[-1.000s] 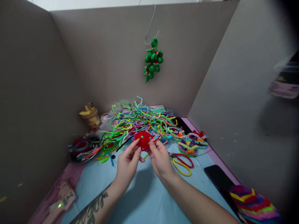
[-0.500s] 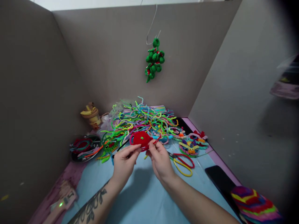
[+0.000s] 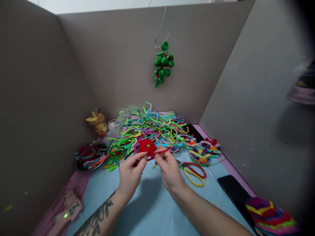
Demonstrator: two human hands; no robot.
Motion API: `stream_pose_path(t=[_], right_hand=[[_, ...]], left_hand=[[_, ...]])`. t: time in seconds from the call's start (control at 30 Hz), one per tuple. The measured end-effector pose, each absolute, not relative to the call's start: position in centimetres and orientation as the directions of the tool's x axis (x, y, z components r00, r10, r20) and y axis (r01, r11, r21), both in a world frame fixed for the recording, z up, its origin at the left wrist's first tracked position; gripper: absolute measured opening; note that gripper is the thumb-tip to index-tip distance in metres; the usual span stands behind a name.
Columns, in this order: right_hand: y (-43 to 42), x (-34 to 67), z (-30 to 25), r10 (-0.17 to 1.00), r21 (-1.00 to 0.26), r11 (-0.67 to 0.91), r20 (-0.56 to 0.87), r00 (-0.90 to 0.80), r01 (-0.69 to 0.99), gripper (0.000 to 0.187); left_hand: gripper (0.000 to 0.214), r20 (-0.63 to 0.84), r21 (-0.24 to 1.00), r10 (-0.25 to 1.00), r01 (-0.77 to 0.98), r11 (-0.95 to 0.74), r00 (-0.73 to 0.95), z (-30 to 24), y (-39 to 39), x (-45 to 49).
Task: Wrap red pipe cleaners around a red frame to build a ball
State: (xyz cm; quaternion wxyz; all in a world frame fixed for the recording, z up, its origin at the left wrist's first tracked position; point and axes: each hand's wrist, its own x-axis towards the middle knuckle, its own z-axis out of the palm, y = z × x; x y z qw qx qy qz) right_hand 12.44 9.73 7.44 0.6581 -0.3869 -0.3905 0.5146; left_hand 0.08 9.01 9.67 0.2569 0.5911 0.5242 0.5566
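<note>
A round red piece (image 3: 145, 147), seemingly made of fuzzy pipe cleaners, has a small green spot on its face and a pink-red loop at its left side. My left hand (image 3: 131, 173) pinches its lower left edge between thumb and fingers. At its right side my right hand (image 3: 169, 168) is closed on a thin red pipe cleaner (image 3: 165, 150) that runs from the piece and sticks out to the right. Both hands are above the blue table cover (image 3: 152, 206). Scissors (image 3: 194, 173) with red and yellow handles lie just right of my right hand.
Behind the hands spreads a heap of coloured pipe cleaners (image 3: 152, 126). A dark bowl (image 3: 85, 167) and a cup (image 3: 97, 124) stand left; a pink device with a green light (image 3: 71, 211) lies nearer. Colourful fuzzy pieces (image 3: 200, 158) and a black phone-like slab (image 3: 232, 188) lie right.
The red piece has shifted slightly left and turned. The red strand at my right hand now stretches out further to the right. The view has moved slightly.
</note>
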Motion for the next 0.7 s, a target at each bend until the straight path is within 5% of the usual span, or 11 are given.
stream_pose_path(t=[0.47, 0.7], right_hand=[[10.1, 12.64, 7.43, 0.985, -0.892, 0.15, 0.099, 0.139, -0.427, 0.021], [10.07, 12.41, 7.71, 0.987, -0.934, 0.154, 0.133, 0.086, -0.324, 0.017]], left_hand=[[0.018, 0.377, 0.912, 0.91, 0.243, -0.331, -0.175, 8.87, 8.38, 1.06], [0.018, 0.43, 0.867, 0.9, 0.31, -0.391, -0.068, 9.34, 8.91, 0.59]])
